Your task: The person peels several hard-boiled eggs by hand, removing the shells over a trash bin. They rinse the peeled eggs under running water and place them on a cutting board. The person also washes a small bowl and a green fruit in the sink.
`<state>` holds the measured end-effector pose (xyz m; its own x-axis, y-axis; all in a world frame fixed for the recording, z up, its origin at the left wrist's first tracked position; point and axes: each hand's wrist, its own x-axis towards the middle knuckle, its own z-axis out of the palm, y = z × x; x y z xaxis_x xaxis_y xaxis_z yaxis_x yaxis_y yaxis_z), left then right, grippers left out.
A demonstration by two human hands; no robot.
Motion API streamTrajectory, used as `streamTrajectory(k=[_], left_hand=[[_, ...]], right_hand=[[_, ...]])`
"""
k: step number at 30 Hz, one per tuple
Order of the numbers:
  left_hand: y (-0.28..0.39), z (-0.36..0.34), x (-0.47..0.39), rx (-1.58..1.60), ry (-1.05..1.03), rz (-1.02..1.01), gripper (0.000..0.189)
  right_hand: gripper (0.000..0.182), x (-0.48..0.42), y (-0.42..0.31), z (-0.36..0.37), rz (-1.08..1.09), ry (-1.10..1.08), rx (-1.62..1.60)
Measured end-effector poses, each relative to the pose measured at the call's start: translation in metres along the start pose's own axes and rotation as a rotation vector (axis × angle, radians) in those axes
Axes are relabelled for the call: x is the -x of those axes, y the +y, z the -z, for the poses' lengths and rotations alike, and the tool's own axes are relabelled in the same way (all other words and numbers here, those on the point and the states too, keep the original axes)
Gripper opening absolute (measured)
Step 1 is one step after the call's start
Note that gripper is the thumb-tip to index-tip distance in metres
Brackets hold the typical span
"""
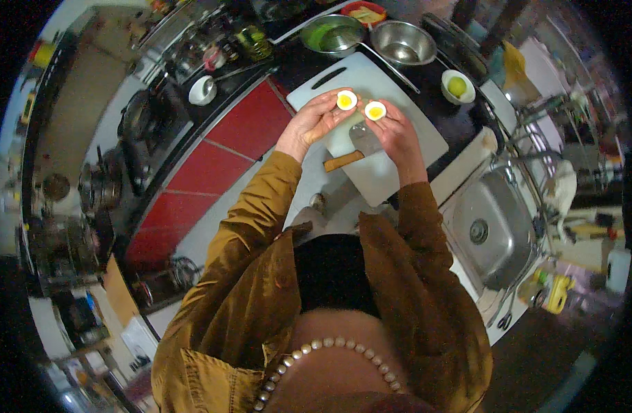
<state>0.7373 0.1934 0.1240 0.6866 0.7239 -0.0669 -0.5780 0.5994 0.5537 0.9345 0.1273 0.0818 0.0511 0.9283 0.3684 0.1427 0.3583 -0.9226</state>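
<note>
Two halves of a boiled egg are held up over a white cutting board [419,137], their yellow yolks facing me. My left hand [318,117] grips one egg half [346,100] by its edge. The other egg half [375,111] is between the fingers of my right hand [396,135]. Below the hands, a knife with a wooden handle [344,161] lies on the board. Its broad blade [365,137] is partly covered by my right hand.
Beyond the board stand a steel pan [332,35], a steel pot [403,43] and a red bowl [364,13]. A white bowl [458,86] with a round green item sits to the right. Another white bowl [202,91] is at the left. A steel sink [494,227] lies right of me.
</note>
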Motion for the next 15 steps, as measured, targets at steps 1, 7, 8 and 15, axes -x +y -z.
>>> streamTrajectory(k=[1, 7, 8, 15], left_hand=[[0.000, -0.002, 0.008, 0.027, 0.018, -0.027, 0.040], [0.001, 0.013, 0.067, 0.018, 0.164, -0.175, 0.042], [0.002, 0.018, 0.078, 0.012, 0.172, -0.204, 0.042], [0.018, 0.036, 0.135, -0.197, 0.305, -0.447, 0.036]], right_hand=[[0.021, 0.002, 0.000, -0.006, -0.002, 0.012, 0.013], [0.035, 0.010, -0.020, -0.050, -0.555, -0.018, -1.218], [0.034, 0.012, -0.022, -0.064, -0.596, -0.040, -1.260], [0.026, 0.016, -0.036, -0.163, -0.658, 0.089, -1.287]])
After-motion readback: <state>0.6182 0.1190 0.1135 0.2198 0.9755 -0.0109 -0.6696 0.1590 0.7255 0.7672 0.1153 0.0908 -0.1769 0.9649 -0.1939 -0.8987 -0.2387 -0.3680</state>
